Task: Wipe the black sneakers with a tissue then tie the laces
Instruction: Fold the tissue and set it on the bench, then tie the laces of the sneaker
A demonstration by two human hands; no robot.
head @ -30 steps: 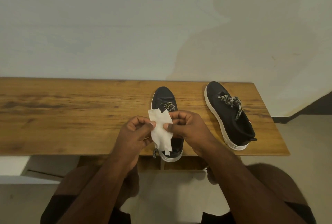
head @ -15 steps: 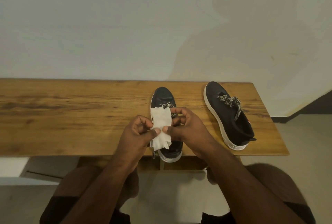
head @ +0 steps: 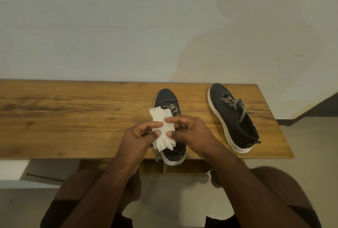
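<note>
— What takes up most of the view?

— A pale wall (head: 128, 26), and against it a long wooden bench (head: 73, 118) running left to right.

— And on the bench?

— Two black sneakers with white soles. The right sneaker (head: 232, 118) lies toward the bench's right end, toe pointing far, its black-and-white striped laces (head: 235, 104) loose in a tangle. The left sneaker (head: 172, 99) sits near the middle, toe far, heel at the near edge, well apart from the other.

— Where are the hands?

— Both are over the left sneaker, hiding its middle. The left hand (head: 139, 138) pinches a white tissue (head: 162, 129) between thumb and fingers; the right hand (head: 190, 132) pinches the same tissue from the right side, fingers curled.

— How does the tissue look?

— Crumpled, its far corner sticking up past the fingers, its near edge ragged. A lace end (head: 157, 156) hangs over the bench's near edge beside the heel.
</note>
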